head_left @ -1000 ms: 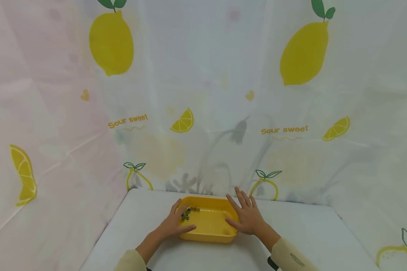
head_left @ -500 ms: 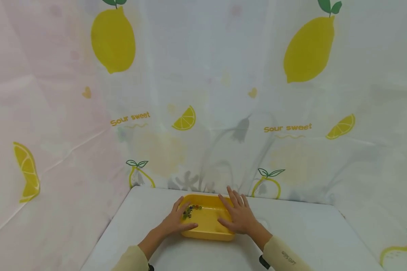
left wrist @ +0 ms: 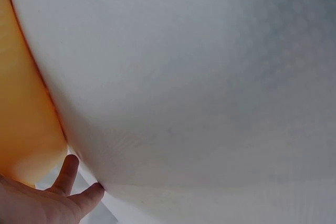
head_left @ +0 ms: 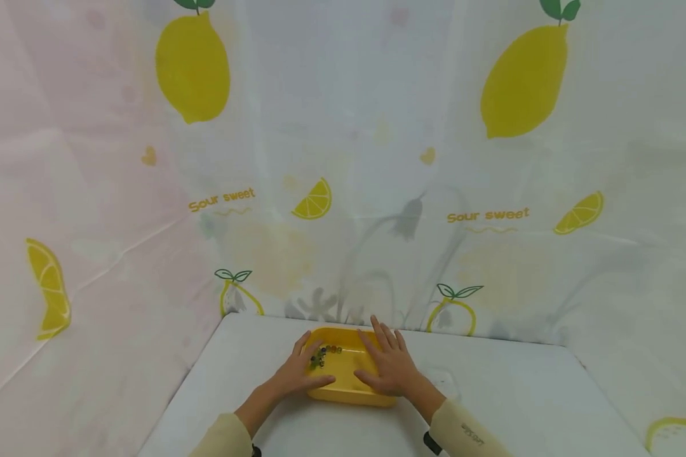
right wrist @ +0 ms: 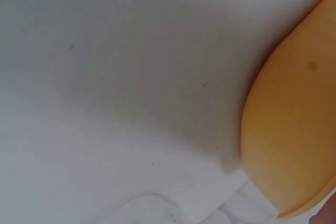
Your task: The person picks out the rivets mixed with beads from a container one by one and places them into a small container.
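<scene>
A shallow yellow plastic tray (head_left: 351, 398) sits on the white tabletop, with several small glass marbles (head_left: 333, 350) gathered at its back left. Over the left rim rests my left hand (head_left: 293, 376), fingers spread and thumb reaching across the front left corner. My right hand (head_left: 393, 369), its fingers spread, is over the tray's right end and hides part of that rim. In the left wrist view, fingers (left wrist: 67, 176) show close to the tray's outer wall (left wrist: 23, 108). The right wrist view has the tray's outer wall (right wrist: 291, 119) and a fingertip (right wrist: 325, 211) by the rim.
Behind the white table (head_left: 509, 393) hangs a pale curtain (head_left: 354, 146) printed with lemons and lettering, and it continues along both sides. A faint, clear rounded outline (head_left: 443, 381) lies on the tabletop to the right of my right hand.
My right hand has moved left, further over the tray. My left hand stays at the left rim. The head view has shifted slightly; the marbles look the same in the tray.
</scene>
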Demonstrator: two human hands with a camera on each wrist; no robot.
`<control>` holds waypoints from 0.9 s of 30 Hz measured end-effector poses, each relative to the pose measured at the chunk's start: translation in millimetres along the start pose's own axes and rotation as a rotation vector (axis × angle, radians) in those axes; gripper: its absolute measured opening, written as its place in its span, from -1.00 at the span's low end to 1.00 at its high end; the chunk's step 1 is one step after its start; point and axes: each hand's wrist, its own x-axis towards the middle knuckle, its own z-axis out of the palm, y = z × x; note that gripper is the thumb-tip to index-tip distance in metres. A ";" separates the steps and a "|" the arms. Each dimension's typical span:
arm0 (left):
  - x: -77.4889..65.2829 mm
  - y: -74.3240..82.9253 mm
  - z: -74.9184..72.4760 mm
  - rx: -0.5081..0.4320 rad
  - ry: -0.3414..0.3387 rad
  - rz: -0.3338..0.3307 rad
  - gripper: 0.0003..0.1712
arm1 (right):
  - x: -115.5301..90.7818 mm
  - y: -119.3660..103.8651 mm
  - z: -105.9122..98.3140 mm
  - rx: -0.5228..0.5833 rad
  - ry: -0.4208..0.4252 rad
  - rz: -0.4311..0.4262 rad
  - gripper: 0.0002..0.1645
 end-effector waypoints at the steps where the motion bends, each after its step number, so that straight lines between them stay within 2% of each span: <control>1: -0.3 0.9 -0.7 0.001 0.001 -0.003 0.11 | 1.5 -2.9 0.2 0.019 -0.001 -0.005 -0.06; 8: -0.6 3.4 -1.3 -0.014 0.003 -0.025 0.11 | 13.3 -20.3 3.2 0.057 -0.006 0.004 -0.07; 17: 4.3 -1.1 2.1 0.003 0.013 0.008 0.11 | 31.5 -37.4 15.3 0.152 0.055 -0.011 -0.08; 24: 5.6 -3.0 2.3 -0.024 0.014 -0.001 0.11 | 43.0 -48.8 23.7 0.090 0.016 0.028 -0.18; 27: 3.9 -2.6 2.8 -0.030 0.014 0.002 0.12 | 44.9 -48.7 29.2 0.086 0.058 -0.008 -0.21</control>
